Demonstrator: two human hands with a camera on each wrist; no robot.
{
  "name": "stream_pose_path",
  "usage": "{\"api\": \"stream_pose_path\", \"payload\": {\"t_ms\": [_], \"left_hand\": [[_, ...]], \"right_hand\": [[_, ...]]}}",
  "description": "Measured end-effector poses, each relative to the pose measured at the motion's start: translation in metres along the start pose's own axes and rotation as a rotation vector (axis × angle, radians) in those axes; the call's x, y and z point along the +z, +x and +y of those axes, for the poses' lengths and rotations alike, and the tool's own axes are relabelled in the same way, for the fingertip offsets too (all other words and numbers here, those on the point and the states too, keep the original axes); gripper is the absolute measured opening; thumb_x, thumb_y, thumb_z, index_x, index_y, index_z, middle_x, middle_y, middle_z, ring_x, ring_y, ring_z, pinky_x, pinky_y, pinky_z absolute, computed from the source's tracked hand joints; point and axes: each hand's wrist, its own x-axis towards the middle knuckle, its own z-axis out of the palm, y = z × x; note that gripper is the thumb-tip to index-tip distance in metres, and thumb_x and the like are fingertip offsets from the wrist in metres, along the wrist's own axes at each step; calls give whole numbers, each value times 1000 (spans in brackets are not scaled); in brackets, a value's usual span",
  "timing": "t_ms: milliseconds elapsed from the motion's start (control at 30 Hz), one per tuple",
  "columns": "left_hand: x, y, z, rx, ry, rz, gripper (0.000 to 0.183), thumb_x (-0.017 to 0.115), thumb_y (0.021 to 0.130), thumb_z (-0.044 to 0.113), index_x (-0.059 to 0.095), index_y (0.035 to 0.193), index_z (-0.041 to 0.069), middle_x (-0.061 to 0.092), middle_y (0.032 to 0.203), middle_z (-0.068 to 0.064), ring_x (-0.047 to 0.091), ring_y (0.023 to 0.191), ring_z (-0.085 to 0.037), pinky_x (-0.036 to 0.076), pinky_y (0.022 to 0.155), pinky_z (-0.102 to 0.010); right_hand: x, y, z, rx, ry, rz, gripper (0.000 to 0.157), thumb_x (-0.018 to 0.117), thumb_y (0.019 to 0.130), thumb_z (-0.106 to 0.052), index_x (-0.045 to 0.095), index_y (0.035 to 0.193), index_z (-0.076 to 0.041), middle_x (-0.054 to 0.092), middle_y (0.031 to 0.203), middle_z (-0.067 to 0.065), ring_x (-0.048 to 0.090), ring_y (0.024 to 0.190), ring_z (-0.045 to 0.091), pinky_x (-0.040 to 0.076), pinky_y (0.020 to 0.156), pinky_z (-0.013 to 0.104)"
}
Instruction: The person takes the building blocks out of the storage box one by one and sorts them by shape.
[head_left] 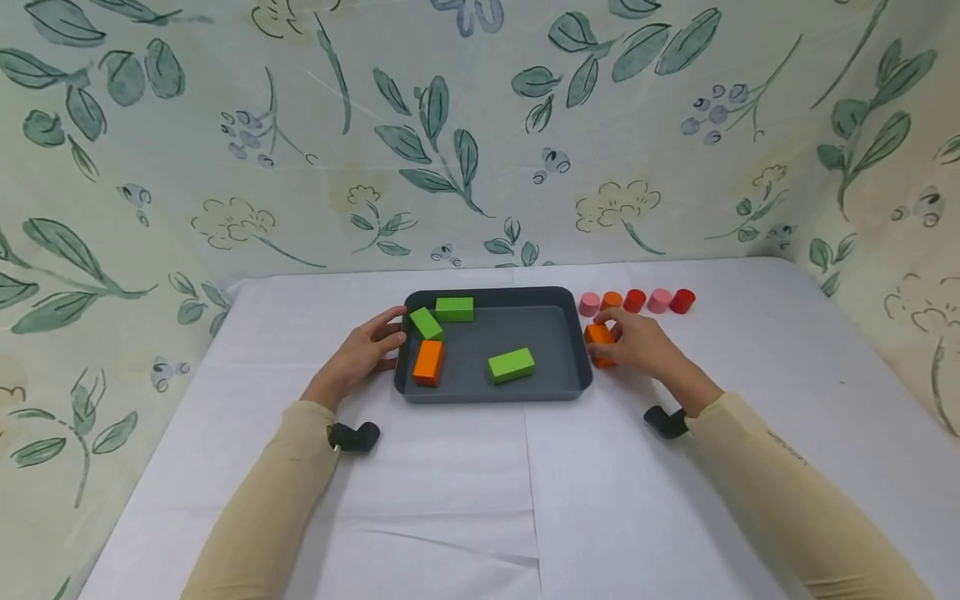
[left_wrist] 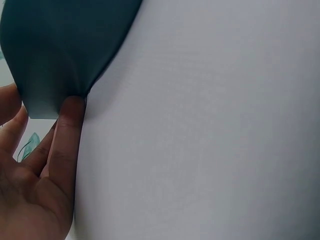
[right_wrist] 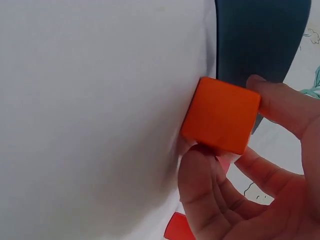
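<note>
L hand [head_left: 363,348], fingers apart, touches L end of shallow dark-grey rect. tray [head_left: 536,333] on white cloth [head_left: 435,475]; R hand [head_left: 637,340], thumb & fingers clamped on orange rect. block [right_wrist: 221,116] beside tray's R end

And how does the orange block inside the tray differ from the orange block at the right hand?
The tray block lies inside the gray tray; the hand block is outside, beside its right wall. No hand touches the tray block, while the right hand holds the hand block between thumb and fingers. Both are orange.
</note>
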Motion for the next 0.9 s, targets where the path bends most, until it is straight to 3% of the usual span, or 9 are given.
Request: {"api": "stream_pose_path", "payload": {"t_ms": [667, 800, 900], "left_hand": [[0, 3, -3, 4, 4, -14, 59, 53, 103, 28, 28, 156, 36, 27, 164, -12, 37, 147, -35, 44, 113, -51], [0, 2, -2, 13, -3, -17, 59, 52, 103, 26, 28, 156, 35, 26, 164, -13, 37, 146, -35, 44, 113, -52], [-1, 1, -2, 16, -10, -14, 59, 52, 103, 25, 29, 156, 35, 26, 164, -13, 37, 146, -35, 44, 113, -52]], "right_hand": [[-2, -3, -2, 48, 11, -2, 62, 68, 92, -36, 46, 141, -5, 59, 110, 21, 58, 94, 30, 58, 72, 30], [-11, -11, -3, -12, -11, 19, 59, 65, 94, -33, 47, 141, -3, 60, 110, 21, 60, 89, 29, 58, 68, 30], [-19, -17, -4, -116, -27, 53, 49, 63, 94, -25, 53, 136, -1, 61, 112, 22, 61, 93, 32, 60, 72, 36]]}}
